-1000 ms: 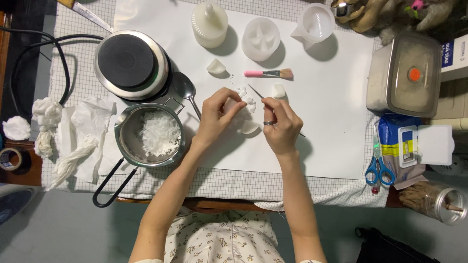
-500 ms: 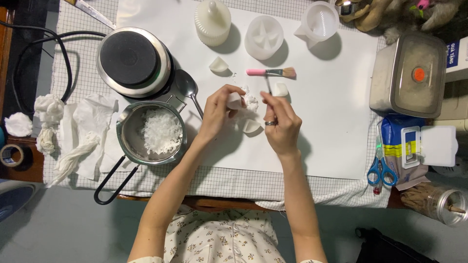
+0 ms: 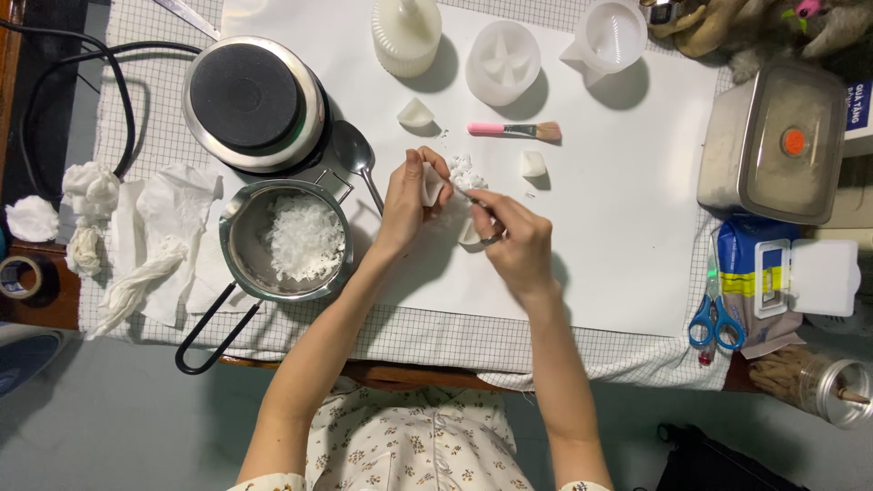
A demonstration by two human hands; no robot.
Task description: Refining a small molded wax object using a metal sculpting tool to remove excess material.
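Hands meet over the white sheet in the middle of the desk: the left hand has its grip clenched around a small white wax piece, pinched between thumb and fingers, while the right hand grips a thin metal tool whose tip reaches toward that piece, with white crumbs lying just beyond the fingers. To scrape well, it seems best to keep the piece low over the sheet, steady the left wrist, and work the tip in short strokes away from the fingertips so it does not slip into them. Just left of the hands sits a small steel pot holding white flakes, a spoon beside it and crumpled tissues farther left. Beyond lie a pink-handled brush, 2 more wax bits, a round hotplate, and at the far edge a ribbed white mould, a round mould and a clear cup.
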